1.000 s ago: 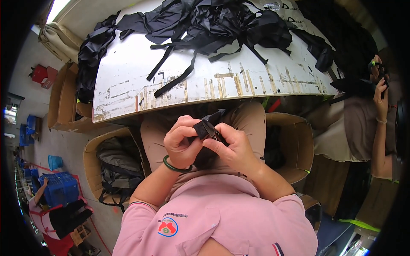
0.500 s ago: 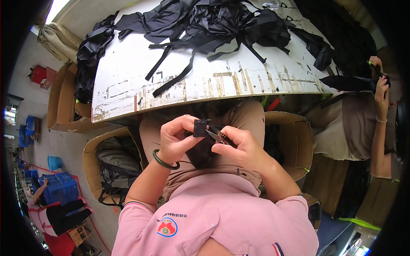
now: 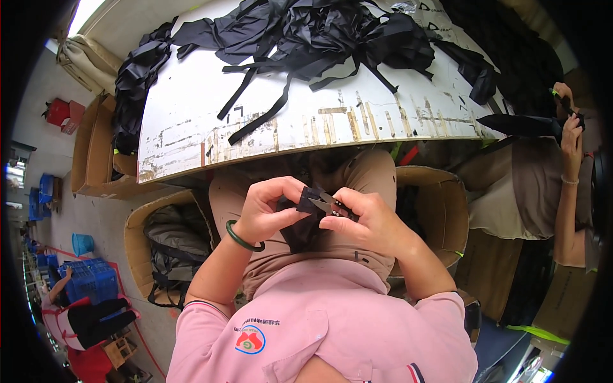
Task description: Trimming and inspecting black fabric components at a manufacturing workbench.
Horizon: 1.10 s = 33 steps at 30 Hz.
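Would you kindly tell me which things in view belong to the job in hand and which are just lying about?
In the job:
black fabric piece, held in the left hand
small snips, held in the right hand
probably the black fabric heap on the table

Apparently just lying about:
blue bucket on the floor
red object at far left

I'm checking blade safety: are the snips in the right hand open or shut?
Open: the snips in the right hand show two blades apart at the black fabric piece the left hand pinches.
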Each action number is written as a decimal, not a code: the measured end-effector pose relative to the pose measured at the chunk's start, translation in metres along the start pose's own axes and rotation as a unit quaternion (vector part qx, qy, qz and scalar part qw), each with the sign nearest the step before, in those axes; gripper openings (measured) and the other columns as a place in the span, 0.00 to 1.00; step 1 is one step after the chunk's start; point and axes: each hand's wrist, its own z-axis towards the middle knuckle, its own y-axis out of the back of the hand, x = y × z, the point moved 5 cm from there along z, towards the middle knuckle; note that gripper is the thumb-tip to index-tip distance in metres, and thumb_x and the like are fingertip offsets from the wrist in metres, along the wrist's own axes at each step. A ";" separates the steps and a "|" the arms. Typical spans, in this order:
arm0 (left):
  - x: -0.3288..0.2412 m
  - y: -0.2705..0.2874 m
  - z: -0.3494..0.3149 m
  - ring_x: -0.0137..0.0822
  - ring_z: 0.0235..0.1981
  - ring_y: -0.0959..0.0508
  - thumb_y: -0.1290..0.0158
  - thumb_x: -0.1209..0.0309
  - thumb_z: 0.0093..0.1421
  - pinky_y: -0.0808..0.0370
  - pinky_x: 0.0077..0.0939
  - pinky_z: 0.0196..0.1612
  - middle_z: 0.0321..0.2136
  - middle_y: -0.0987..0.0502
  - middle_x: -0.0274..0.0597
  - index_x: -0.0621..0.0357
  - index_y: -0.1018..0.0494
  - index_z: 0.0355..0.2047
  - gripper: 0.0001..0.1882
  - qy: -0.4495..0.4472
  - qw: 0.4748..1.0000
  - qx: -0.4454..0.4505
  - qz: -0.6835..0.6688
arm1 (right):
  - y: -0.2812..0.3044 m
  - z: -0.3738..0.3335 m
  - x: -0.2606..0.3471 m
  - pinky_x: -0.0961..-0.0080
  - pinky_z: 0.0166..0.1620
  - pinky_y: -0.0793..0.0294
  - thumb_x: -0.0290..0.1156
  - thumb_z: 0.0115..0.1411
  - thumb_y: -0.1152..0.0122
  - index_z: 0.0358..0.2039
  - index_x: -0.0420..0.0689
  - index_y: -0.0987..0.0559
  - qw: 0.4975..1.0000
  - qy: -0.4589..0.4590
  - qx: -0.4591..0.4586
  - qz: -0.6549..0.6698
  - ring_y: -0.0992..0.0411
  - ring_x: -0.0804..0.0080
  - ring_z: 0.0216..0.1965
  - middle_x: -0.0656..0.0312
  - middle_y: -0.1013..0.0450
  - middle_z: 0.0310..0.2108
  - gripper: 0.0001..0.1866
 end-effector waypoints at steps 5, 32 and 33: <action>0.006 -0.002 0.002 0.30 0.34 0.24 0.40 0.83 0.49 0.30 0.22 0.38 0.31 0.22 0.41 0.64 0.24 0.28 0.05 0.052 0.997 0.064 -0.010 | 0.003 -0.001 -0.001 0.73 0.23 0.37 0.38 0.55 0.32 0.30 0.39 0.27 0.995 0.048 0.017 -0.091 0.36 0.70 0.18 0.59 0.33 0.18 0.16; 0.005 -0.007 0.018 0.36 0.31 0.26 0.38 0.81 0.46 0.32 0.28 0.38 0.26 0.23 0.44 0.66 0.27 0.23 0.07 0.222 0.926 0.266 -0.151 | 0.005 -0.007 -0.001 0.65 0.25 0.34 0.47 0.56 0.36 0.28 0.40 0.28 0.986 0.075 0.129 -0.070 0.31 0.55 0.19 0.52 0.33 0.16 0.21; 0.008 -0.008 0.017 0.36 0.31 0.26 0.38 0.81 0.46 0.31 0.28 0.38 0.26 0.23 0.44 0.66 0.27 0.23 0.07 0.248 0.909 0.282 -0.181 | 0.005 -0.007 -0.001 0.65 0.25 0.34 0.47 0.56 0.36 0.28 0.40 0.28 0.986 0.075 0.130 -0.070 0.31 0.55 0.19 0.52 0.33 0.16 0.21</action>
